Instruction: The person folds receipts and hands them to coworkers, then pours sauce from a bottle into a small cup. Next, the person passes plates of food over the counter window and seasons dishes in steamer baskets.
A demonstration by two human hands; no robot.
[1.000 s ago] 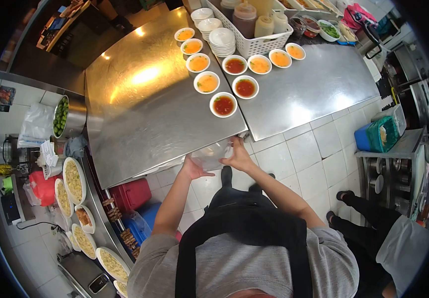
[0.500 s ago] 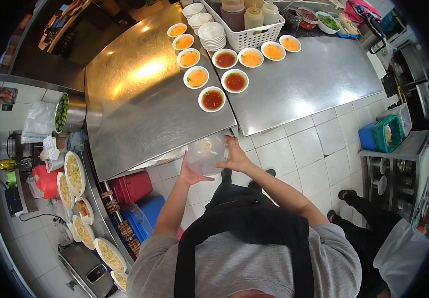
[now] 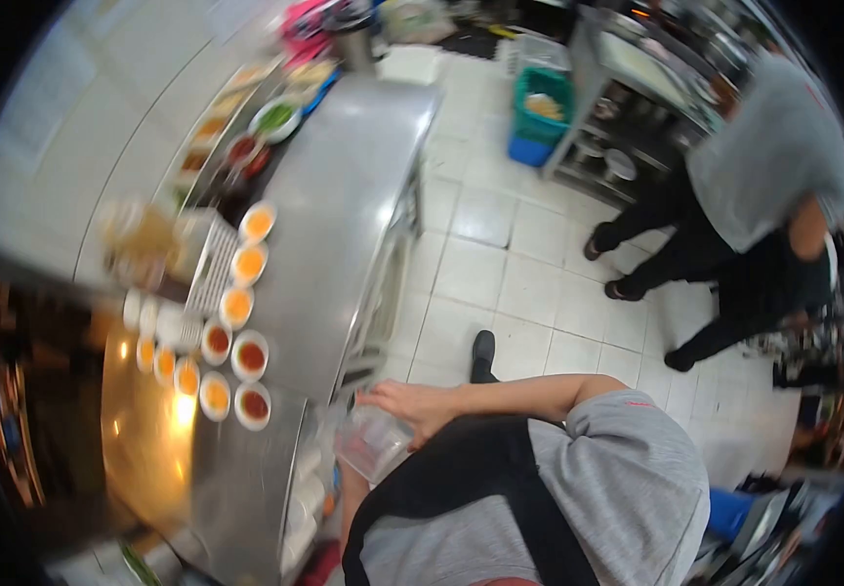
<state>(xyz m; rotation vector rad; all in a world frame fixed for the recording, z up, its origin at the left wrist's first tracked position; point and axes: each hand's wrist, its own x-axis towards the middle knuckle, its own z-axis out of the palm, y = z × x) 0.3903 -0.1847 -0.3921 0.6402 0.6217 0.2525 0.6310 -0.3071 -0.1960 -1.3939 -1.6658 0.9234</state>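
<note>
My right hand (image 3: 412, 405) is wrapped round one side of a clear plastic container (image 3: 373, 444), close to the counter's edge. Behind the container is my left hand (image 3: 352, 481), largely hidden by it and by the black apron, so its fingers cannot be made out. On the steel counter (image 3: 319, 186), beyond the container, stand several small white bowls; some hold orange liquid (image 3: 248, 263) and others dark red sauce (image 3: 253, 402).
Stacked white bowls (image 3: 180, 330) stand beside a white basket (image 3: 215, 264). White dishes (image 3: 303, 508) lie below the counter's edge. A green and blue bin (image 3: 529, 142) is by a shelf unit (image 3: 627, 122). Other people (image 3: 773, 156) stand on the right on the tiled floor.
The view has swung to the right, blurring the left side. The container and my hands are nearer my body, and my left hand has become mostly hidden. More of the people at right shows.
</note>
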